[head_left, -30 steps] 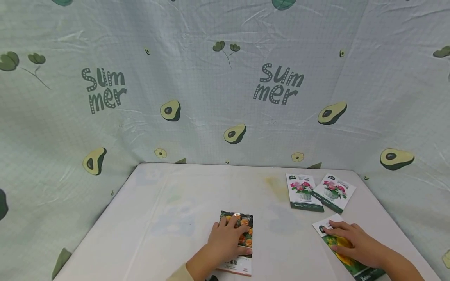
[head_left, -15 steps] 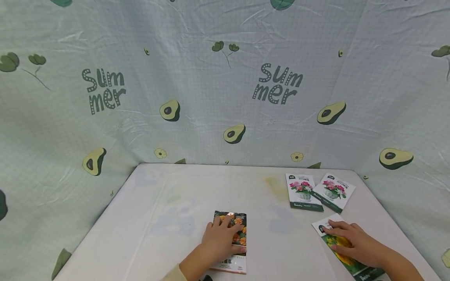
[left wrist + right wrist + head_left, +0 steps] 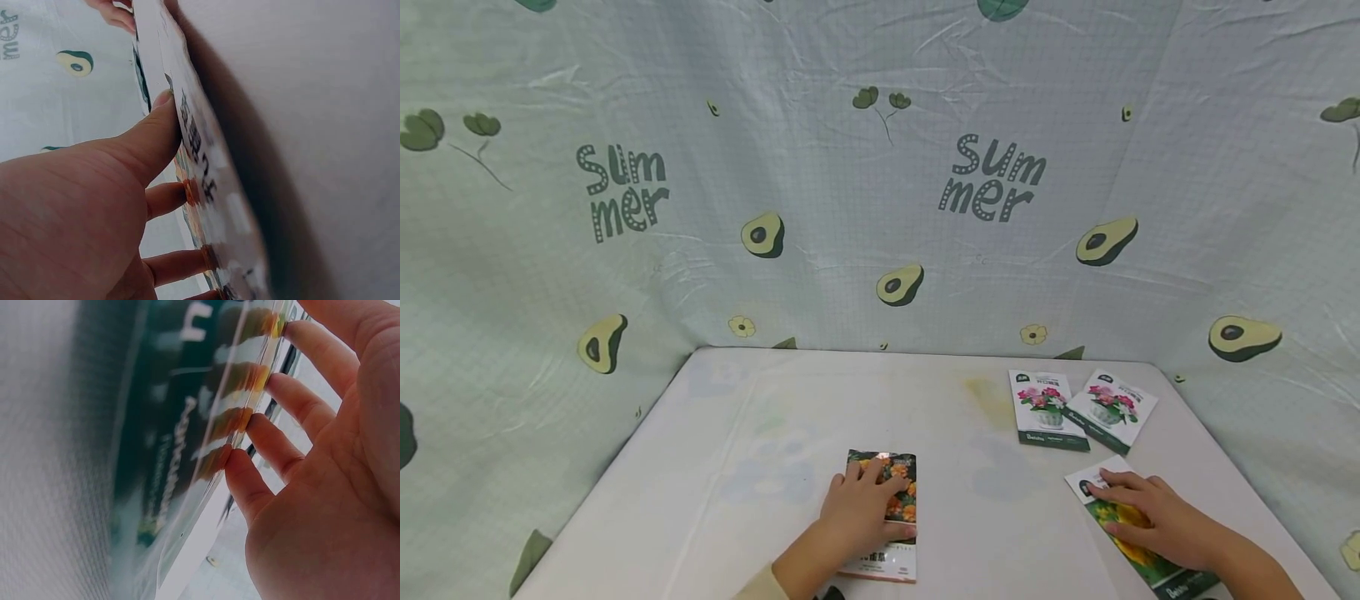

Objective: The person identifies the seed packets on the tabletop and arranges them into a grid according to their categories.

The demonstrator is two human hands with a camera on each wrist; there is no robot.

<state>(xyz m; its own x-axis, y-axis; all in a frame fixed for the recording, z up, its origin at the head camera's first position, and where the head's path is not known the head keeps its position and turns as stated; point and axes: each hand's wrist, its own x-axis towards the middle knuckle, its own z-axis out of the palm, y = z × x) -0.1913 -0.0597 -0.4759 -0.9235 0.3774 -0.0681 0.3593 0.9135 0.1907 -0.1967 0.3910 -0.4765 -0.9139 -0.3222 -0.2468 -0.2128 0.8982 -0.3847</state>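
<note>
Below the middle of the head view, my left hand (image 3: pixel 856 510) rests on a flower seed packet (image 3: pixel 904 510) with orange blooms and a white lower part. Its fingers are spread over the face, as the left wrist view also shows, with the thumb (image 3: pixel 156 134) along the packet's surface. At the lower right, my right hand (image 3: pixel 1165 523) lies over a seed packet with yellow flowers (image 3: pixel 1153 569) and a green lower band. In the right wrist view the fingertips touch the glossy front (image 3: pixel 169 425). Both packets lie flat; the hands hide part of each.
Two seed packets with pink potted flowers lie at the back right, the left one (image 3: pixel 1047 408) partly overlapped by the right one (image 3: pixel 1114 410). The white table (image 3: pixel 760 483) meets a curtain (image 3: pixel 820 167) printed with avocados behind it.
My left hand has slid the orange-flower seed packet to the left across the table. My right hand and the other packets have stayed in place.
</note>
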